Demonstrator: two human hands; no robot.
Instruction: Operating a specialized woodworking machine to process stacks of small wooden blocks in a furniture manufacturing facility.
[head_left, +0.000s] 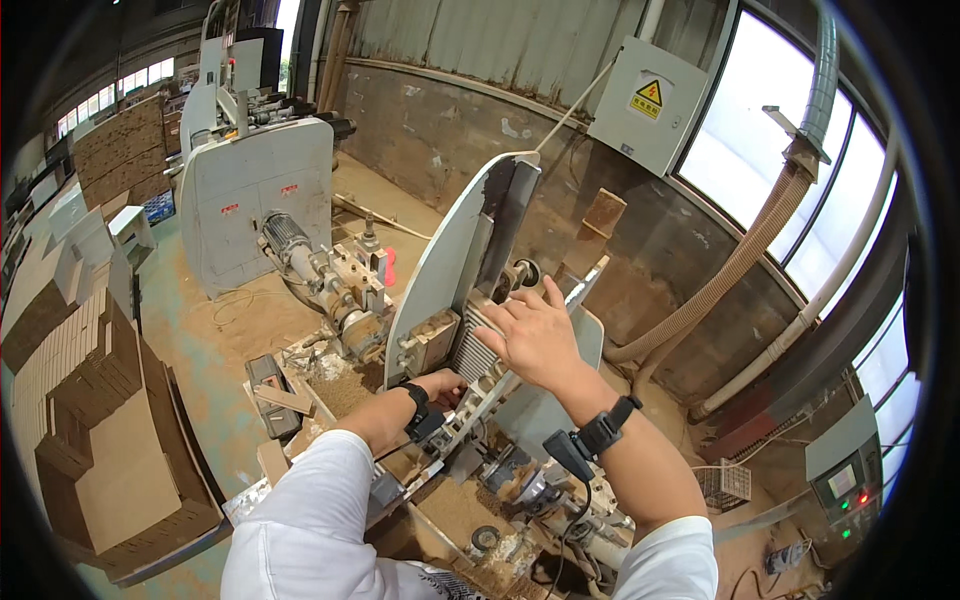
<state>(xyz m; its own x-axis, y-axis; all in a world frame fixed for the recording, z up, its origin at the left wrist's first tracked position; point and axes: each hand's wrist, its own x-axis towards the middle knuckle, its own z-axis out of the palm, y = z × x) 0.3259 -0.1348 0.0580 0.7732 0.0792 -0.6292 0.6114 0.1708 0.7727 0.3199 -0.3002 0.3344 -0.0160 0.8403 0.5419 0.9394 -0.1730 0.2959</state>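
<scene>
Beside the ribbed stack (474, 350), right hand (535, 335) splays and left hand (441, 387) curls.

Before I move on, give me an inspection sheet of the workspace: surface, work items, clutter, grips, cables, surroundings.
Surface: floor strewn with brown dust.
Work items: ribbed stack beside a large pale rounded panel.
Clutter: loose wood strip at a dark box; dark ring in dust.
Left grip: near the stack's lower end; contact unclear.
Right grip: raised, fingers spread; nothing seen held.
Cables: black cable hanging by the right wrist device.
Surroundings: grey wall cabinet with yellow warning sign; control box showing red and green lights.
</scene>
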